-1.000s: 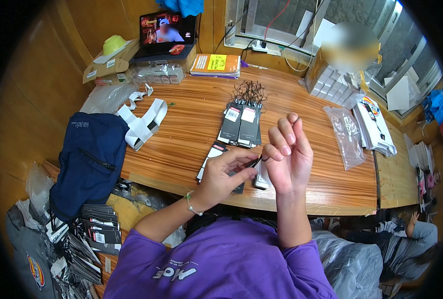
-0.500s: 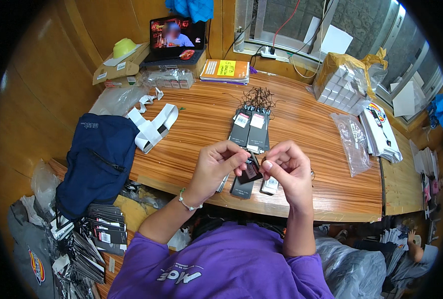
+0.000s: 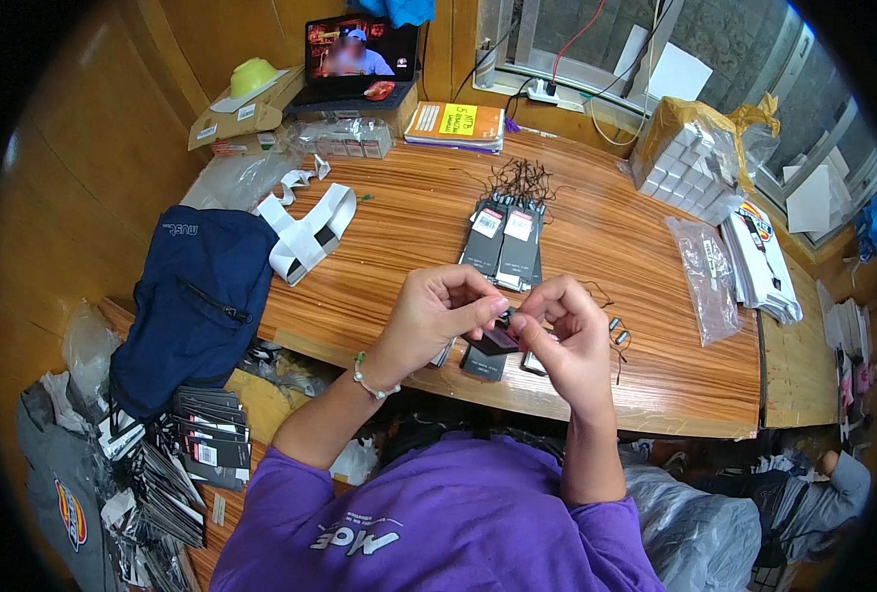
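My left hand [image 3: 445,314] pinches thumb against fingers at the top of a dark hang tag [image 3: 498,339], which tilts beneath the fingertips. Close beside it, my right hand [image 3: 565,340] is closed in a pinch at the tag's upper edge; what its fingertips grip is too small to make out. Below the hands, another dark tag [image 3: 483,365] lies near the table's front edge. Beyond them rest grey-black hang tags [image 3: 498,252] with white labels, their black strings [image 3: 522,185] bunched at the far end. Loose black strings [image 3: 618,335] lie right of my right hand.
A navy bag [image 3: 202,306] and white strip [image 3: 310,232] are at left, with stacked tags [image 3: 212,434] lower down. A laptop [image 3: 360,64] and notebooks [image 3: 455,128] stand at the back. At right are a bag of small boxes [image 3: 690,163], clear plastic [image 3: 703,281] and white packets [image 3: 762,266].
The view has shifted slightly, showing more of the loose strings at right. My hands have drawn closer together, and the dark tag between them has tilted flatter.
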The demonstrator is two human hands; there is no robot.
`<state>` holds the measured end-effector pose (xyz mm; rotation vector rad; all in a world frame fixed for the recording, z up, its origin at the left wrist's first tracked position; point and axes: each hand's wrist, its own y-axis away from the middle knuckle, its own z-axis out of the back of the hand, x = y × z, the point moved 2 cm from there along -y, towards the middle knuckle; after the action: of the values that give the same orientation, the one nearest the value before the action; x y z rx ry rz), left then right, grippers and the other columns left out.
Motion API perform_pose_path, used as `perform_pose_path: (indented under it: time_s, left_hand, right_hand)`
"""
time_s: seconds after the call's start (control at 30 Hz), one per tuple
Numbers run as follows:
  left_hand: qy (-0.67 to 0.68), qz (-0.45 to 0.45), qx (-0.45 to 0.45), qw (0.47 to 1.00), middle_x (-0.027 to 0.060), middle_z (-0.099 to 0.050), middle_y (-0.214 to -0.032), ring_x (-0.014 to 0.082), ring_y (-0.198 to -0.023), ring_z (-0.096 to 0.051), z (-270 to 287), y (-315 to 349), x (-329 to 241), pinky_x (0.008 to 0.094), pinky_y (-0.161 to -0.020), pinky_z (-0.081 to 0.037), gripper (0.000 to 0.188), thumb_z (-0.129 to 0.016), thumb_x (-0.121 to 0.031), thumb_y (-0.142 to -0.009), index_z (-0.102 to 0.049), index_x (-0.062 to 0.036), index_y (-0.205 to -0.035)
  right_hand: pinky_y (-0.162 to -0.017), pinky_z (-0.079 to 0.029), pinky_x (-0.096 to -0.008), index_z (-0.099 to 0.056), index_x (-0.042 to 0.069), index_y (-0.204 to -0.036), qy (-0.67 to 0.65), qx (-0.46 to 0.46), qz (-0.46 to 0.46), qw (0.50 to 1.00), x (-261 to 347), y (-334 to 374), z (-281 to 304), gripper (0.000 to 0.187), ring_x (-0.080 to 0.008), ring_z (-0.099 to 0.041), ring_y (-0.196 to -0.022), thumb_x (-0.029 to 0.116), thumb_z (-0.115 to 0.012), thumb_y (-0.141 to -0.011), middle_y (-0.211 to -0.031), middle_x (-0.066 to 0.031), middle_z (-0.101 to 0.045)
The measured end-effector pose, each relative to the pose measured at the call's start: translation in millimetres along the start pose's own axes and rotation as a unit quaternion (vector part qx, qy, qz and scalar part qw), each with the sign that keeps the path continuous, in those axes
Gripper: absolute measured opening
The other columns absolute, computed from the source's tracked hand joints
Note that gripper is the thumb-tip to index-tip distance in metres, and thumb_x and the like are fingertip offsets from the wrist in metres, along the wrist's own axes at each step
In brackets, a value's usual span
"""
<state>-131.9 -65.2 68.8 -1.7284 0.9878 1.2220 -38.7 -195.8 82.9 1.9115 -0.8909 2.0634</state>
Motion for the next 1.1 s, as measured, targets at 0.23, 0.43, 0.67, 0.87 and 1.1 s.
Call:
perform_pose_path:
  time_s: [0.23, 0.43, 0.67, 0.87, 1.1]
  left_hand:
    - [0.063, 0.071, 0.081, 0.992, 0.0002, -0.059, -0.067, 0.0025, -0.058, -0.052, 0, -2, 4, 0.0154, -0.051, -0.043, 0.010, -0.062, -0.011, -0.082, -0.062, -0.0014, -0.083]
    - [0.109, 0.079, 0.087, 0.987, 0.0004, -0.059, -0.067, 0.0029, -0.058, -0.052, -5, 1, 5, 0.0151, -0.051, -0.043, 0.009, -0.062, -0.011, -0.082, -0.062, -0.0017, -0.082]
    - [0.092, 0.074, 0.062, 0.991, 0.0025, -0.059, -0.066, 0.0046, -0.056, -0.053, -6, 2, 5, 0.0164, -0.050, -0.044, 0.010, -0.064, -0.010, -0.081, -0.060, -0.0005, -0.081]
    - [-0.418, -0.206, -0.048, 0.883, 0.0070, -0.056, -0.085, 0.0185, -0.090, -0.051, 12, -8, -3, 0.0324, -0.081, -0.039, 0.030, -0.068, -0.015, -0.075, -0.060, -0.0021, -0.101]
    - [-0.444, -0.304, -0.089, 0.838, 0.0137, -0.044, -0.107, 0.0305, -0.093, -0.046, -2, -10, 7, 0.0390, -0.085, -0.037, 0.036, -0.062, -0.016, -0.080, -0.045, -0.0012, -0.108]
  right_hand:
    - [-0.059, -0.046, -0.0214, -0.049, 0.000, -0.085, -0.144, 0.055, -0.053, 0.987, -8, 4, 2, 0.015, -0.0100, -0.057, -0.071, -0.001, -0.062, -0.079, -0.077, -0.0028, -0.056]
    - [-0.070, -0.045, -0.0224, -0.053, 0.000, -0.087, -0.117, -0.006, 0.040, 0.992, -14, 1, 1, 0.017, -0.0105, -0.056, -0.080, -0.001, -0.066, -0.075, -0.086, -0.0051, -0.058]
    - [-0.071, -0.046, -0.0232, -0.054, 0.000, -0.090, -0.119, 0.055, -0.039, 0.991, -20, 3, 5, 0.016, -0.0101, -0.056, -0.079, 0.004, -0.064, -0.079, -0.086, -0.0047, -0.058]
    - [-0.065, -0.044, -0.0221, -0.052, 0.002, -0.086, -0.119, 0.096, -0.105, 0.983, -38, -10, -11, 0.018, -0.0120, -0.057, -0.072, 0.020, -0.049, -0.090, -0.072, -0.0053, -0.057]
    - [-0.080, -0.046, -0.0371, -0.046, 0.005, -0.080, -0.538, -0.047, -0.058, 0.840, -58, -36, -5, 0.026, -0.0257, -0.056, -0.082, 0.026, -0.038, -0.094, -0.079, -0.0112, -0.055]
